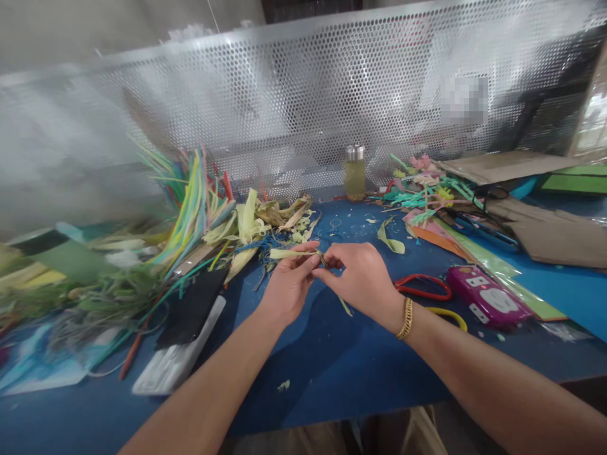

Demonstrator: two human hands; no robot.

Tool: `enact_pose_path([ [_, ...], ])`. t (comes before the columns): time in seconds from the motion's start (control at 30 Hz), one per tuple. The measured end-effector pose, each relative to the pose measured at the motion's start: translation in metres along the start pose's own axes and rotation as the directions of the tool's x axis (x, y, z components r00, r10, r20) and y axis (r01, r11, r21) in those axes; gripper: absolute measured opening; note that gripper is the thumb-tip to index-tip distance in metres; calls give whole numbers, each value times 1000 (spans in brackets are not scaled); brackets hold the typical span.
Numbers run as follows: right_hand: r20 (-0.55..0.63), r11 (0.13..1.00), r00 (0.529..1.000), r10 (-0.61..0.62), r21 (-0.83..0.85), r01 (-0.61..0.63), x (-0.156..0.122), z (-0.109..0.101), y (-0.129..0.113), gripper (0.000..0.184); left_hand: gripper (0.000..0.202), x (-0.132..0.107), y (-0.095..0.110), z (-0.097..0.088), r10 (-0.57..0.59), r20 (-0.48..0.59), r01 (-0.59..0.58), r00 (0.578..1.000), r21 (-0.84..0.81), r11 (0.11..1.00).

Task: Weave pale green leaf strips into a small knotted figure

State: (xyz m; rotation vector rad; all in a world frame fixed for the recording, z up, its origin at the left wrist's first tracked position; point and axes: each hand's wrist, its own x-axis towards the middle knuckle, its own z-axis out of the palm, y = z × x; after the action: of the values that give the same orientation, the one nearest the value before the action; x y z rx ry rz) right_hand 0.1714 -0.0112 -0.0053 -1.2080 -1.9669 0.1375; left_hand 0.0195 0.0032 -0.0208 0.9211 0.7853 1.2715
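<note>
My left hand (287,287) is closed in a pinch on a pale green strip that looks like corn husk (282,253), whose flat end sticks out to the left. Fingertip to fingertip with it, my right hand (363,275) pinches the other end of the strip, where a thin brownish piece shows between the fingers. A narrow green end (345,307) pokes out below my right hand. Most of the gripped part is hidden by my fingers. Both hands are just above the blue table (303,379). A loose curled husk piece (391,239) lies beyond my right hand.
Husks (249,218) and coloured stems (190,202) heap up at the left, near a black phone-like slab (192,306). Red-handled scissors (424,286) and a purple box (488,297) lie right. A lidded bottle (355,177) stands before a perforated metal screen (303,95).
</note>
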Motion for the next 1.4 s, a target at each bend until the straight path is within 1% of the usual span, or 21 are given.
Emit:
enact_pose_path([
  [0.07, 7, 1000, 1000, 4, 16, -4, 0, 0, 3, 12, 36, 0, 1, -2, 38, 8, -39, 999, 87, 995],
  [0.13, 5, 999, 1000, 1, 33, -1, 0, -2, 7, 7, 36, -1, 4, -2, 101, 16, -102, 995, 228, 968],
  [0.23, 3, 999, 999, -36, 17, 36, 1, -4, 8, 8, 33, -4, 9, -3, 199, 59, -204, 978, 436, 877],
  [0.33, 4, 997, 997, -74, -35, 74, 1, -6, 6, 9, 19, -4, 13, -5, 276, 97, -282, 956, 549, 786],
  [0.43, 16, 994, 996, -86, -70, 87, 1, -7, 4, 9, 14, -3, 15, -9, 314, 142, -333, 939, 605, 723],
  [0.57, 57, 986, 991, -122, -110, 128, 3, -10, 4, 12, 13, -2, 19, -12, 309, 188, -354, 932, 643, 678],
  [0.63, 73, 982, 989, -131, -126, 140, 4, -13, 4, 14, 13, -3, 22, -12, 305, 196, -354, 932, 672, 651],
  [0.73, 67, 978, 989, -129, -154, 138, 4, -17, 4, 16, 11, -5, 27, -10, 301, 189, -340, 935, 720, 605],
  [0.83, 69, 976, 989, -134, -164, 144, 5, -18, 5, 17, 9, -5, 30, -10, 283, 202, -335, 938, 744, 578],
  [1.0, 79, 976, 989, -128, -167, 140, 5, -19, 6, 20, 6, -5, 33, -10, 297, 220, -351, 929, 776, 524],
  [1.1, 82, 976, 989, -123, -169, 136, 6, -19, 7, 20, 7, -5, 33, -10, 304, 212, -347, 929, 784, 515],
  [1.2, 71, 976, 989, -127, -170, 138, 7, -18, 9, 19, 10, -5, 31, -10, 298, 182, -321, 937, 784, 532],
  [1.27, 59, 975, 990, -125, -176, 133, 8, -16, 10, 19, 12, -3, 28, -10, 299, 146, -300, 943, 765, 570],
  [1.33, 41, 978, 993, -107, -176, 113, 8, -13, 12, 18, 16, -2, 24, -10, 292, 124, -288, 948, 723, 628],
  [1.4, 19, 984, 996, -84, -158, 86, 8, -10, 13, 17, 28, -1, 21, -10, 283, 130, -296, 950, 663, 687],
])
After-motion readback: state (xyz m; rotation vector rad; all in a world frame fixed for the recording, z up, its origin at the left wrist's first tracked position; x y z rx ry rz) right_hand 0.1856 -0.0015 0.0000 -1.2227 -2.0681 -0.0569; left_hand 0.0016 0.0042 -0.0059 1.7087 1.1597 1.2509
